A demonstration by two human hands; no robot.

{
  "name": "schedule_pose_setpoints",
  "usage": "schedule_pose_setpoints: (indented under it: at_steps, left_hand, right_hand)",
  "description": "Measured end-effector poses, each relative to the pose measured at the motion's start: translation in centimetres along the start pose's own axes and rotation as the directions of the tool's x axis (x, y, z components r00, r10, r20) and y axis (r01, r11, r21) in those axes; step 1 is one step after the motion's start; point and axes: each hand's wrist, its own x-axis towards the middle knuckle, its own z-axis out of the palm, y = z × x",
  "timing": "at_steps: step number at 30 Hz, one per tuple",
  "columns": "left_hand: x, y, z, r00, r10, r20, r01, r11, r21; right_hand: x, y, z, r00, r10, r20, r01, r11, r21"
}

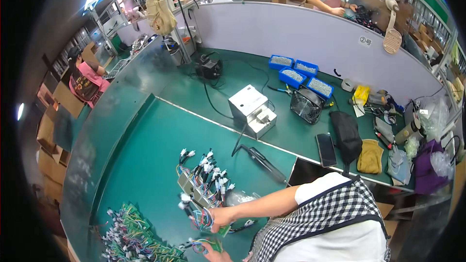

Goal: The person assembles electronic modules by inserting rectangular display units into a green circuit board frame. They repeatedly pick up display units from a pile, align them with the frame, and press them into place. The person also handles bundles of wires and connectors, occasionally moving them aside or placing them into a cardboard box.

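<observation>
My right hand (222, 218) is closed round a bundle of coloured wires (203, 219) with white connectors, and a bit of green board shows below its fingers. Lower down, my left hand (216, 253), partly cut off by the lower edge, grips a small green circuit board (213, 245) with coloured wires. Just beyond my right hand lies a row of metal-cased units (193, 190) with black leads and white plugs (209, 167). To the left of both hands is a heap of green circuit boards (138, 235) with wires.
An electric screwdriver (264, 162) lies on the green bench, with a white box-shaped machine (252, 110) behind it. Farther back are a fan (307, 106), blue trays (292, 76) of small parts, and a phone (325, 149). A metal ledge (121, 116) borders the left. Two people work nearby.
</observation>
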Motion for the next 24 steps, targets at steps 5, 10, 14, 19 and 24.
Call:
schedule_pose_setpoints:
  at_steps: [5,10,14,19,24]
  left_hand:
    - [1.0,-1.7,1.9,0.999,-0.003,0.054,0.025,0.914,-0.406]
    - [1.5,-1.0,-0.4,0.949,0.315,0.020,-0.302,0.925,-0.229]
    - [2.9,0.1,-2.6,0.968,0.246,-0.053,-0.245,0.870,-0.429]
    - [3.4,1.0,-5.6,0.907,0.400,-0.128,-0.420,0.871,-0.255]
    - [6.6,2.3,-7.5,0.880,0.392,-0.268,-0.456,0.855,-0.249]
  right_hand:
    - [3.4,3.7,2.8,0.972,-0.038,0.230,0.009,0.992,0.127]
    - [3.8,0.6,4.4,0.942,0.015,0.335,-0.091,0.973,0.211]
    - [6.4,0.6,4.2,0.949,0.227,0.221,-0.251,0.964,0.084]
    - [9.2,-0.5,7.8,0.901,0.344,0.265,-0.408,0.878,0.250]
    - [13.5,-0.5,10.5,0.901,0.337,0.274,-0.397,0.896,0.201]
